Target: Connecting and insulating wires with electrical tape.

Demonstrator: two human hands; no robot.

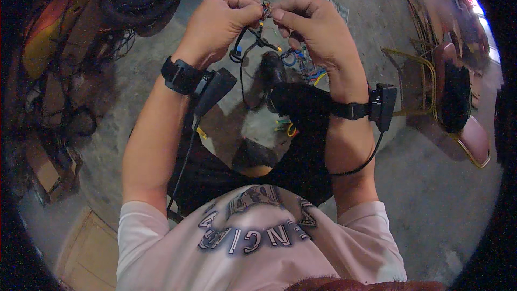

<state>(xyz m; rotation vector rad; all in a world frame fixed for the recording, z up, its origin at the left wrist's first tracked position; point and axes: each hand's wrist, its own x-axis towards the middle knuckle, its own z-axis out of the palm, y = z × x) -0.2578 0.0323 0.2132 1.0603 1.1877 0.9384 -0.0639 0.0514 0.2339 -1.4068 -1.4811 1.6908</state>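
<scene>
My left hand (218,27) and my right hand (318,24) meet at the top of the view, fingertips almost touching. Between them is a small bundle of thin coloured wires (266,8). The left thumb and fingers pinch it from one side, and the right thumb and forefinger pinch its other side. Below the fingers hangs a black cable (260,39) with a yellow end, its length drooping toward the floor. A heap of blue, red and yellow wires (304,64) lies on the floor beneath my right hand. What exactly the fingertips grip is too small to make out fully.
Black tyres (137,2) are stacked at the upper left, above assorted clutter. A chair with a gold-coloured metal frame (431,70) lies on the right. Cardboard (89,248) rests at the lower left. Yellow and green pieces (290,128) sit on the floor between my legs.
</scene>
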